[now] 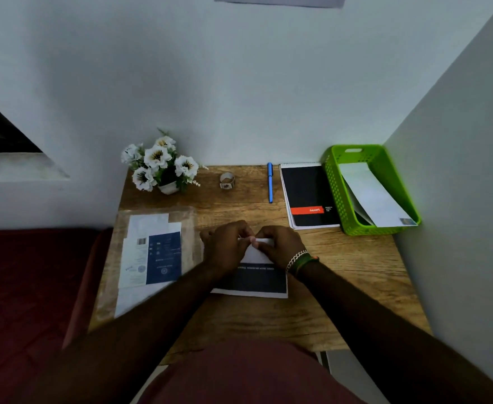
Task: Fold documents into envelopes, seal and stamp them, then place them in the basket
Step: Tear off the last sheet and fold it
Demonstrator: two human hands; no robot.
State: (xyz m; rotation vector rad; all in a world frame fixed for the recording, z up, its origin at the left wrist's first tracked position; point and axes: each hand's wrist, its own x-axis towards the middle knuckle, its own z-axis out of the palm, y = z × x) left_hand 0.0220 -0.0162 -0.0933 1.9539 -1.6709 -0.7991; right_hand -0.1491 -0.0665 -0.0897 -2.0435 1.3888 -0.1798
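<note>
document [251,279] flat | long axis toward wall | both hands [227,247] pinch far edge

Document [251,279]: we saw a white sheet with a dark printed block, lying flat at the desk's middle, its far edge partly folded over.
Basket [334,182]: green, perforated, at the far right corner, holding white envelopes [370,193].
Stamp roll [227,180]: standing near the flowers.

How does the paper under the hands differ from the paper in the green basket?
The document lies flat on the table, while the envelope leans tilted in the basket. The document bears a dark printed block; the envelope looks nearly plain white. Both hands, left and right, pinch the document's edge; nothing touches the envelope. Both are white paper.
</note>
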